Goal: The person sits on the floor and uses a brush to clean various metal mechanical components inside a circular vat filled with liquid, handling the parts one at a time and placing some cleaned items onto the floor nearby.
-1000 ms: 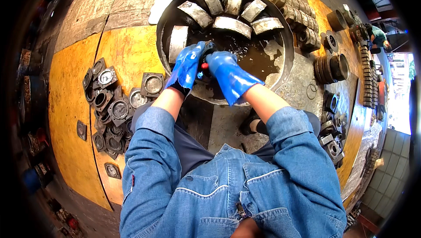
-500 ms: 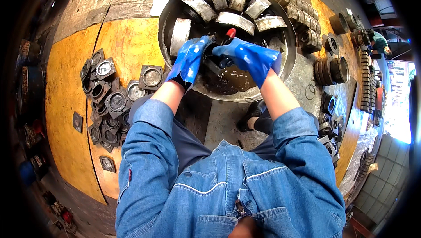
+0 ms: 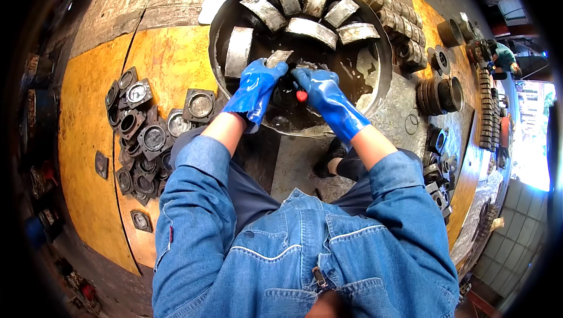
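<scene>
- Here, left hand (image 3: 256, 86), blue-gloved, clenched on a flat grey metal piece (image 3: 278, 58), raised higher over the basin (image 3: 384, 92) than a moment ago.
- Right hand (image 3: 321, 92), likewise gloved, closed around a red-handled tool (image 3: 301, 96); drawn back toward the basin's middle since half a second ago, tip hidden.
- Judged: cleaning stroke paused, piece lifted for a fresh face.
- Curved grey segments (image 3: 311, 28) fanned along the basin's far wall, in dark liquid.
- Square flanged housings (image 3: 141, 136) heaped on the yellow floor (image 3: 82, 142), left of the basin; ring stacks (image 3: 440, 95) to its right.
</scene>
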Demonstrator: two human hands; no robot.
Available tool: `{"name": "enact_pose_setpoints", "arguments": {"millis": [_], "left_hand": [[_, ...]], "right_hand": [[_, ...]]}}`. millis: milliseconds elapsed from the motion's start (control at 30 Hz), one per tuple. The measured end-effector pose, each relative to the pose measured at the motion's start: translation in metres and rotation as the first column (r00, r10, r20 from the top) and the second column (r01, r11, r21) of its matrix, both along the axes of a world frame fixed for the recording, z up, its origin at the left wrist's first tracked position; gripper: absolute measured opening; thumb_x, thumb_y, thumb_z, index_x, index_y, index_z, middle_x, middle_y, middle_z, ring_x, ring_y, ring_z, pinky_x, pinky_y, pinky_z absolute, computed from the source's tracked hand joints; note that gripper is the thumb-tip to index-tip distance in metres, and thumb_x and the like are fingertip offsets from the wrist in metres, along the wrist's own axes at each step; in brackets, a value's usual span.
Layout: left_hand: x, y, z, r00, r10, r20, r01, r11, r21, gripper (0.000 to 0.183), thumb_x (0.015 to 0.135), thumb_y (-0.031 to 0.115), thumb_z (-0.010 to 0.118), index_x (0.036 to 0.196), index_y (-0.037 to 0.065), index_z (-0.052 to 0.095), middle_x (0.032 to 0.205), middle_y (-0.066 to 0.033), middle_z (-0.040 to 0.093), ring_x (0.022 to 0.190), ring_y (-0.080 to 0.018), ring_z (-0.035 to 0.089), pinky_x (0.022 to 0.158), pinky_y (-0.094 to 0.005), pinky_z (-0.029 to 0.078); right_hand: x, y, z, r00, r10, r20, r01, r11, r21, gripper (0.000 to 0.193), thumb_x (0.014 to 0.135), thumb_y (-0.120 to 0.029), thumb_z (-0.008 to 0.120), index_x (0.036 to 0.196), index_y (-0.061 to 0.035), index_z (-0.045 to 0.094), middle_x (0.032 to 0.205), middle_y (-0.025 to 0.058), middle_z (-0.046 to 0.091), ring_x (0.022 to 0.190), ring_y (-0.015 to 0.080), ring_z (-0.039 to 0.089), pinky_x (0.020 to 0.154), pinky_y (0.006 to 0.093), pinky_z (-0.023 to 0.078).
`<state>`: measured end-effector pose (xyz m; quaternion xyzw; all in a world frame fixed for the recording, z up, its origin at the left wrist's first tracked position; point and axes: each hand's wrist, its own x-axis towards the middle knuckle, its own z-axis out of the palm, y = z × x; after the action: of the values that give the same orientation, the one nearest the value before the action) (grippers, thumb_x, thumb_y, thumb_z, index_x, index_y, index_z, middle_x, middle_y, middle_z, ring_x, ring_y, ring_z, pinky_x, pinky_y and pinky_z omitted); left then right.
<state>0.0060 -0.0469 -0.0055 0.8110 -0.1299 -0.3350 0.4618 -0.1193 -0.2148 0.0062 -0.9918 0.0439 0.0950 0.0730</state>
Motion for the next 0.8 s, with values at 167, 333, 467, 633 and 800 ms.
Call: {"name": "enact_pose_setpoints", "arguments": {"millis": [167,333,467,633,800], "left_hand": [[-0.001,-0.001,-0.015,0.997,-0.01,-0.071,0.008,1.0,-0.027,0.068,0.088,0.056,0.076,0.122,-0.003,0.075,0.113,-0.0261,0.078,0.109,-0.0372,0.075,0.094,-0.0426,0.057],[-0.006,0.001,-0.009,1.0,-0.022,-0.002,0.022,0.999,-0.034,0.067,0.088,0.056,0.076,0.116,-0.004,0.077,0.103,-0.0262,0.078,0.101,-0.0392,0.076,0.09,-0.0432,0.058],[-0.001,-0.008,-0.01,0.992,-0.095,0.086,0.084,0.989,0.122,0.069,0.087,0.058,0.077,0.114,-0.005,0.077,0.101,-0.0263,0.078,0.098,-0.0398,0.076,0.088,-0.0436,0.058],[-0.003,-0.01,-0.005,0.994,-0.107,-0.009,0.107,0.991,0.074,0.068,0.089,0.062,0.077,0.126,0.005,0.076,0.108,-0.0185,0.079,0.101,-0.033,0.074,0.093,-0.0427,0.055],[-0.002,0.0,-0.02,0.994,-0.08,0.077,0.069,0.988,0.138,0.065,0.089,0.062,0.077,0.123,0.007,0.078,0.105,-0.0193,0.079,0.098,-0.0335,0.074,0.091,-0.0424,0.055]], "right_hand": [[0.0,-0.007,-0.003,0.995,-0.092,-0.042,0.098,0.984,0.149,0.03,0.099,-0.024,0.065,0.128,-0.0211,0.068,0.115,0.0099,0.077,0.103,0.0356,0.074,0.089,0.0466,0.058],[0.004,-0.002,-0.003,0.921,-0.345,-0.184,0.381,0.897,0.226,0.027,0.099,-0.036,0.067,0.114,-0.0161,0.078,0.111,0.0176,0.077,0.1,0.0392,0.074,0.085,0.0454,0.059],[0.0,-0.012,0.004,0.878,-0.367,-0.306,0.467,0.796,0.385,0.03,0.095,-0.034,0.068,0.102,-0.0063,0.077,0.092,0.0163,0.076,0.081,0.0306,0.071,0.075,0.0428,0.055],[-0.001,-0.022,0.024,0.853,-0.262,-0.451,0.51,0.598,0.618,0.029,0.091,-0.034,0.07,0.09,-0.0062,0.076,0.076,0.0033,0.067,0.07,0.0122,0.059,0.064,0.0336,0.047],[0.01,0.016,0.071,0.829,-0.258,-0.496,0.524,0.667,0.529,0.028,0.09,-0.033,0.073,0.094,-0.0056,0.075,0.077,0.0046,0.069,0.071,0.0131,0.06,0.065,0.0336,0.049]]}}
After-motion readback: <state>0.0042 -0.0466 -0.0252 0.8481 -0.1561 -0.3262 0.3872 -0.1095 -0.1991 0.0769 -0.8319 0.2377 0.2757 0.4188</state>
